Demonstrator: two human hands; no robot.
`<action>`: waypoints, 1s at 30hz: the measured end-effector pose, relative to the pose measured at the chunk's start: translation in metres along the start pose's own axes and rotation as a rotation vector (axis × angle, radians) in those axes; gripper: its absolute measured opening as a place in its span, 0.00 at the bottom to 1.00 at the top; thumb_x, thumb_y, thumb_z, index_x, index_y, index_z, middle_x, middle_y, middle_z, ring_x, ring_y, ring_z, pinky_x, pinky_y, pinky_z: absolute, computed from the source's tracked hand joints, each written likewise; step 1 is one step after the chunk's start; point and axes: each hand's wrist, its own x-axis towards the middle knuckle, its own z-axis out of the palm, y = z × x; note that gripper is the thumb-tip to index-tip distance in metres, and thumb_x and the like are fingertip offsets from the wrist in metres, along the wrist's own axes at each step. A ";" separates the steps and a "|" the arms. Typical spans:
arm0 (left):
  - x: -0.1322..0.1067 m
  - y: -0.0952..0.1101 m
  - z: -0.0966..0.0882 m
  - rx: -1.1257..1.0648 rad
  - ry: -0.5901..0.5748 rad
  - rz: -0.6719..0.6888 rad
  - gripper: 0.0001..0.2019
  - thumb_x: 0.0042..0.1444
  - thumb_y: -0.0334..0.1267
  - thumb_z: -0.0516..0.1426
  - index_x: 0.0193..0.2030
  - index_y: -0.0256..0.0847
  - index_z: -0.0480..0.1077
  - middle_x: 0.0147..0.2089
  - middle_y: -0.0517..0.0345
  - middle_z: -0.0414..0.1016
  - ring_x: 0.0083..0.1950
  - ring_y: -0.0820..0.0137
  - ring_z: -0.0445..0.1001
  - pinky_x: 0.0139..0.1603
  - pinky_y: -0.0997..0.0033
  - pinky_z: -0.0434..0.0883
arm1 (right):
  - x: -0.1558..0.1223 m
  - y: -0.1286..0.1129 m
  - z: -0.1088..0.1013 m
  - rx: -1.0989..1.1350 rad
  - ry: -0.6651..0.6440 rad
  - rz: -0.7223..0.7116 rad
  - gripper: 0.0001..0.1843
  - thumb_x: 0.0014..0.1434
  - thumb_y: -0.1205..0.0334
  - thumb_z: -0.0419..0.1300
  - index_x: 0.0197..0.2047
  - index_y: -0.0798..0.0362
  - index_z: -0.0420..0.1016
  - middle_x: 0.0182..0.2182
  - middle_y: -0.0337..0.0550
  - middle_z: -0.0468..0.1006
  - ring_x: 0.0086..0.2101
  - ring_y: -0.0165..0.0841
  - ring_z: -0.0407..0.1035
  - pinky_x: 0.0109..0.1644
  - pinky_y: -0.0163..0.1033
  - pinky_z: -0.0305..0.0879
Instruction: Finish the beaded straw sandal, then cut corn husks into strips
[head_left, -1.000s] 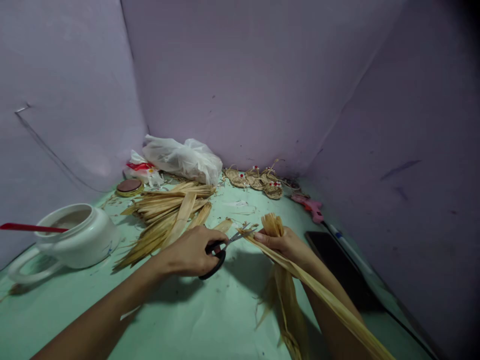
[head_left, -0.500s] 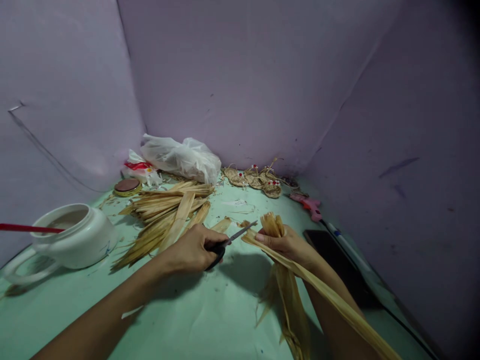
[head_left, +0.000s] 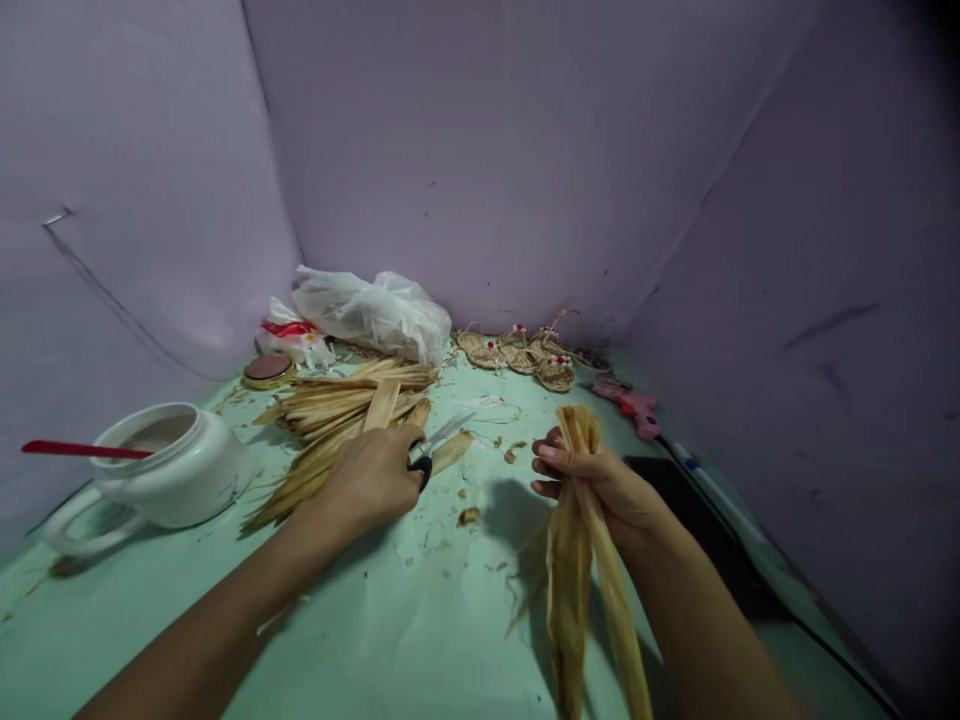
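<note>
My left hand (head_left: 379, 472) is closed on a pair of black-handled scissors (head_left: 447, 428), low over the table beside a pile of dried husk strips (head_left: 322, 410). The blades point away to the right, above one loose strip. My right hand (head_left: 589, 475) pinches a small bunch of dried husk strips (head_left: 571, 560) between thumb and fingers. Their trimmed ends stand up above the thumb, and the long tails hang down toward me. Small cut scraps (head_left: 468, 516) lie on the green table between my hands.
At left stands a white pot (head_left: 187, 470) with a red stick. A tin (head_left: 268, 370) and a plastic bag (head_left: 375, 310) sit behind the pile. Woven beaded pieces (head_left: 517, 355) line the back; a pink glue gun (head_left: 630, 402) and black flat object (head_left: 697, 530) are at right.
My left hand has drawn the scissors left, away from the bunch, toward the pile. The long strip that slanted across my right forearm now hangs down with the others. Fresh scraps show on the table.
</note>
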 end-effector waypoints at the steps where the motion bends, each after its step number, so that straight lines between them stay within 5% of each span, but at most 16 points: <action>1: -0.002 0.001 0.005 0.096 -0.014 -0.002 0.10 0.40 0.32 0.54 0.32 0.42 0.72 0.27 0.53 0.74 0.31 0.62 0.70 0.29 0.70 0.57 | -0.001 -0.002 0.001 0.037 -0.002 0.018 0.20 0.32 0.68 0.70 0.23 0.53 0.60 0.21 0.32 0.66 0.21 0.23 0.62 0.21 0.28 0.63; 4: -0.005 0.001 0.020 0.205 -0.046 0.023 0.14 0.41 0.31 0.54 0.38 0.42 0.71 0.30 0.49 0.75 0.33 0.58 0.71 0.30 0.69 0.57 | -0.004 -0.005 0.001 0.119 -0.048 0.061 0.23 0.31 0.71 0.69 0.22 0.53 0.56 0.19 0.30 0.62 0.15 0.18 0.54 0.12 0.21 0.48; 7: 0.000 -0.001 0.021 0.071 0.044 0.013 0.15 0.42 0.31 0.54 0.39 0.44 0.72 0.31 0.50 0.75 0.34 0.59 0.71 0.31 0.69 0.59 | 0.001 -0.003 0.000 0.147 -0.047 0.060 0.21 0.33 0.72 0.69 0.22 0.53 0.58 0.16 0.28 0.59 0.13 0.16 0.49 0.10 0.21 0.41; 10: 0.004 0.003 0.008 -0.430 0.104 -0.114 0.15 0.38 0.31 0.57 0.37 0.41 0.71 0.29 0.55 0.73 0.29 0.66 0.70 0.28 0.73 0.60 | 0.008 0.006 0.002 0.119 0.024 0.028 0.15 0.36 0.71 0.67 0.26 0.55 0.65 0.17 0.31 0.64 0.13 0.16 0.50 0.11 0.21 0.42; 13: 0.002 0.013 -0.004 -0.982 -0.037 -0.284 0.20 0.33 0.31 0.59 0.39 0.37 0.66 0.21 0.64 0.67 0.19 0.76 0.62 0.21 0.79 0.57 | 0.011 0.016 0.010 0.080 0.061 0.017 0.13 0.39 0.70 0.66 0.31 0.58 0.71 0.25 0.40 0.73 0.14 0.16 0.53 0.11 0.21 0.44; 16: -0.005 0.023 -0.002 -1.256 -0.148 -0.340 0.23 0.32 0.30 0.60 0.40 0.37 0.64 0.20 0.66 0.66 0.17 0.81 0.60 0.20 0.82 0.57 | 0.009 0.025 0.022 0.065 0.072 -0.009 0.13 0.40 0.65 0.67 0.32 0.58 0.72 0.31 0.45 0.77 0.15 0.17 0.56 0.11 0.23 0.46; 24: -0.024 0.042 0.029 -1.301 -0.334 -0.432 0.22 0.33 0.30 0.58 0.39 0.36 0.61 0.18 0.63 0.68 0.15 0.80 0.61 0.13 0.84 0.47 | 0.002 0.033 0.033 0.103 0.037 -0.105 0.20 0.34 0.56 0.70 0.29 0.56 0.69 0.21 0.37 0.73 0.13 0.19 0.57 0.11 0.24 0.42; 30: -0.026 0.046 0.031 -1.328 -0.403 -0.497 0.18 0.33 0.30 0.58 0.35 0.36 0.61 0.16 0.64 0.65 0.15 0.80 0.60 0.12 0.84 0.43 | 0.001 0.034 0.034 -0.009 -0.002 -0.054 0.21 0.37 0.50 0.67 0.27 0.60 0.72 0.09 0.32 0.63 0.10 0.19 0.50 0.12 0.26 0.40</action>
